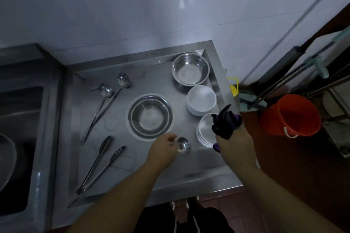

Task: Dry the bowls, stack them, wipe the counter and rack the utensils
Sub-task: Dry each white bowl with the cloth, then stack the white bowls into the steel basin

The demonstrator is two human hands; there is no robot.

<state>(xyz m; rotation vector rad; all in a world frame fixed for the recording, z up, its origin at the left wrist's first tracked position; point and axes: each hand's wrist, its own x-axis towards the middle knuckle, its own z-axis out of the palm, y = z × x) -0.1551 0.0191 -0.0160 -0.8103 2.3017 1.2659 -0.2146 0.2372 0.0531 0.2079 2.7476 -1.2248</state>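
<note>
Over the steel counter the left hand pinched the bowl end of a ladle, prob. lifting it off the wet surface for racking. Right hand was curled round a dark purple cloth, kept ready for wiping, just over the near white bowl stack. Second white stack and two steel bowls sat apart, prob. sorted by kind. Two more ladles & tongs lay at left, not yet racked.
</note>
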